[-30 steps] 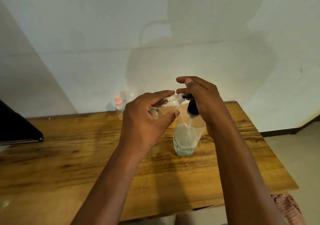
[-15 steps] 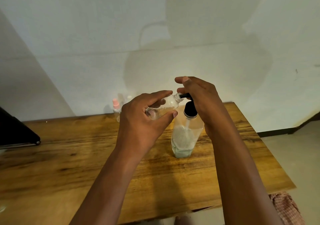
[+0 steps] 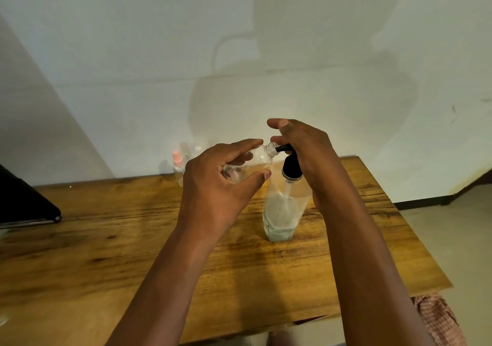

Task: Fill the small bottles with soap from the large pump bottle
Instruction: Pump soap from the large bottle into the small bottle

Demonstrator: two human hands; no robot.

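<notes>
The left hand point(image 3: 213, 188) holds a small bottle point(image 3: 250, 165) tilted on its side above the counter point(image 3: 111, 252), fingers point(image 3: 239, 147) over the top of it and thumb underneath — clamped round the clear body. Its open neck points right and meets the black spout of the pump bottle point(image 3: 282, 212). The right hand point(image 3: 306, 153) rests on the black pump head, palm down; its fingers are slightly spread and mostly straight, curled round nothing that shows.

The pump bottle stands upright on the counter, right of centre, clear-walled, with a low layer of pale greenish soap at the bottom and froth on its sides. The small bottle looks mostly empty, though how much soap it holds cannot be told.

At the far edge, left of the hands, stand more small bottles point(image 3: 177, 162) — one with a pink cap, the others clear and blurred. A dark flat thing point(image 3: 24, 207) lies at the left edge. Checked cloth point(image 3: 439, 319) shows near right, below the counter.
</notes>
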